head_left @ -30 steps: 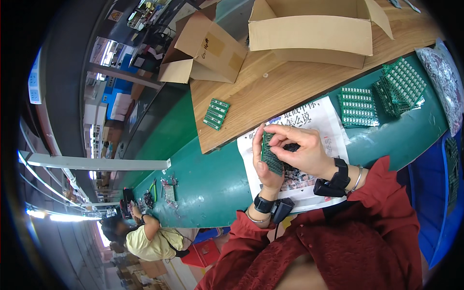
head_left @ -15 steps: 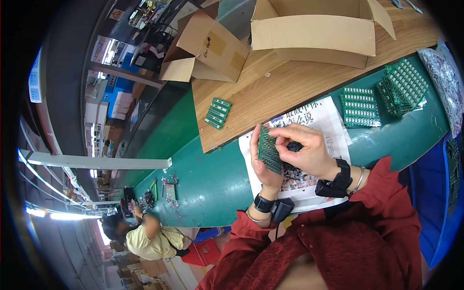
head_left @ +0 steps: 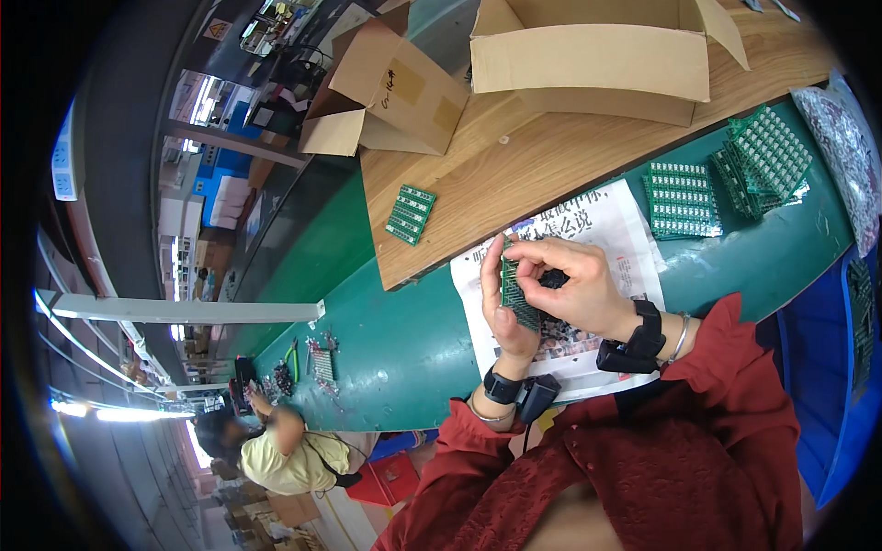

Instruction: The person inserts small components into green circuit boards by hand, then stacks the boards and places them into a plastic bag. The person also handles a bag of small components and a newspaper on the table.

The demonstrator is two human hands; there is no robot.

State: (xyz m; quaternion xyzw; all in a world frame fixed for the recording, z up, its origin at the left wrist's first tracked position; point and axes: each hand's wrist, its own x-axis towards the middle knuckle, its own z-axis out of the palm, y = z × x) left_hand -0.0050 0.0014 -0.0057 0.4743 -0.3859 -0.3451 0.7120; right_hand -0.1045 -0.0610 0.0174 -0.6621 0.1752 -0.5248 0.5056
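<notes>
My left hand (head_left: pixel 506 323) grips a green circuit board panel (head_left: pixel 516 298) along its side, holding it steeply tilted over a sheet of newspaper (head_left: pixel 614 262). Rows of small pins or parts stud the board's face. Close against that face, my right hand (head_left: pixel 583 286) has its thumb and forefinger pinched together near the board's upper part. Whatever sits between those fingertips is too small or hidden to make out. Partly covered by the right hand, a heap of small black parts (head_left: pixel 553 278) lies on the newspaper.
Stacked circuit board panels (head_left: pixel 767 158) and another panel group (head_left: pixel 682 200) lie to the right, beside a bag of parts (head_left: pixel 841 151). One panel (head_left: pixel 411 215) rests on the wooden board (head_left: pixel 514 174). Two cardboard boxes (head_left: pixel 593 64) stand behind. A co-worker (head_left: pixel 289 450) sits at far left.
The circuit board panel has turned more edge-on in my left hand. My right fingers remain pinched by its face, shifted slightly. The whole view has drifted a little.
</notes>
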